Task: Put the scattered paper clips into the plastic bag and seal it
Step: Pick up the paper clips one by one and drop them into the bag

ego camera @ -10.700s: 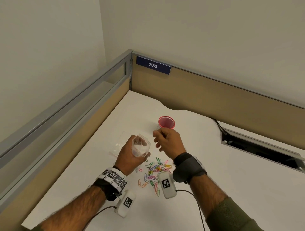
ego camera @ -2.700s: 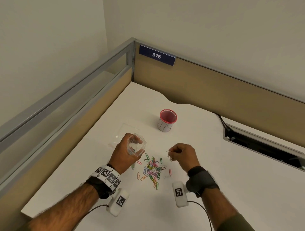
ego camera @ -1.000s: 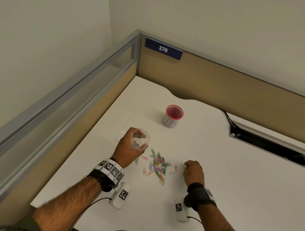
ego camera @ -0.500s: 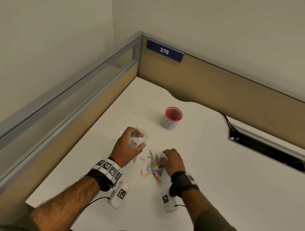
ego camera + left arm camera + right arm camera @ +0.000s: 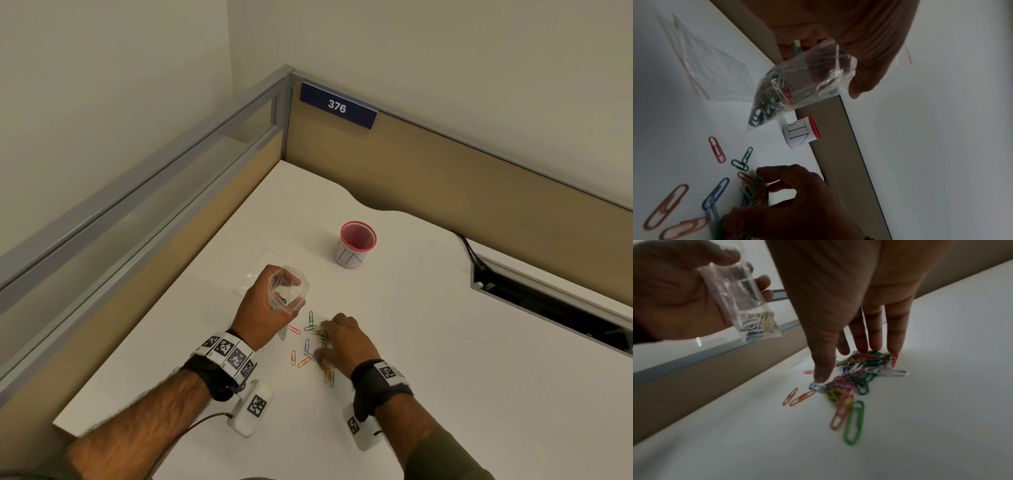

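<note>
My left hand (image 5: pixel 263 308) holds a small clear plastic bag (image 5: pixel 289 291) upright above the white desk (image 5: pixel 445 377), its mouth open. Several coloured clips lie in the bottom of the bag (image 5: pixel 772 97). Just right of it, my right hand (image 5: pixel 342 339) is down on the pile of coloured paper clips (image 5: pixel 322 337). Thumb and fingers curl round a clump of clips (image 5: pixel 754 190) that lies on the desk. The right wrist view shows the fingertips (image 5: pixel 894 350) on the far side of the pile (image 5: pixel 857 373). Loose clips (image 5: pixel 855 421) lie around the hand.
A red-rimmed white cup (image 5: pixel 356 245) stands behind the pile. Another flat clear bag (image 5: pixel 263 270) lies on the desk behind my left hand. A cable slot (image 5: pixel 548 301) opens at the right. Tan partition walls (image 5: pixel 445 178) close off the back and left.
My right hand has come back from the right onto the pile and its fingers have drawn in round a clump. The left hand keeps the bag in the same place.
</note>
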Action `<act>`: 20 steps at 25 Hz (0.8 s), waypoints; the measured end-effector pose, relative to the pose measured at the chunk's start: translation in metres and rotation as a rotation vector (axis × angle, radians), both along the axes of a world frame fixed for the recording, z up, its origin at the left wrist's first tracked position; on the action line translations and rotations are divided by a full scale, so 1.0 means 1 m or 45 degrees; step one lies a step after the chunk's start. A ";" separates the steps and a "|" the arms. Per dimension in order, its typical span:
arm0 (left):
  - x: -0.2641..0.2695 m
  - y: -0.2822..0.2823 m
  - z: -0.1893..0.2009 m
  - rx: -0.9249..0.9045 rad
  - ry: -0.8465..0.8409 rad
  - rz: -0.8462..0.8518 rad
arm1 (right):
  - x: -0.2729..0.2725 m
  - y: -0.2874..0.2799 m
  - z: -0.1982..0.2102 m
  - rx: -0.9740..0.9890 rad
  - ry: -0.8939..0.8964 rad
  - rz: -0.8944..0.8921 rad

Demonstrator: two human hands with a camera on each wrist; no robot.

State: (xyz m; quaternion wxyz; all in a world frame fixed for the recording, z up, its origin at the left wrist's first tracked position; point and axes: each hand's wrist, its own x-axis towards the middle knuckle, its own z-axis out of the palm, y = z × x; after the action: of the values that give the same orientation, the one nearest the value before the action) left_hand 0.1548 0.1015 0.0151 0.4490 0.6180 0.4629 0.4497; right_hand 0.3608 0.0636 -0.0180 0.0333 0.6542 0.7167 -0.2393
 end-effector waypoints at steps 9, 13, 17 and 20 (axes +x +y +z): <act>0.000 -0.006 0.004 0.007 0.015 -0.026 | -0.010 0.000 -0.002 0.124 -0.167 0.123; -0.002 -0.008 0.006 -0.005 0.014 -0.003 | 0.005 0.009 0.008 0.152 -0.028 -0.091; 0.002 -0.009 0.005 0.007 0.019 -0.015 | 0.021 0.011 0.034 0.220 0.271 -0.343; 0.006 -0.009 0.004 -0.002 0.043 -0.021 | 0.016 0.007 0.074 0.367 0.590 -0.448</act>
State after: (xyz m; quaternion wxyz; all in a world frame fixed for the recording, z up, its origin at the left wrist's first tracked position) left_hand 0.1607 0.0922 0.0189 0.4454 0.6289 0.4655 0.4351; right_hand 0.3768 0.0707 0.0565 -0.2658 0.6941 0.6077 -0.2799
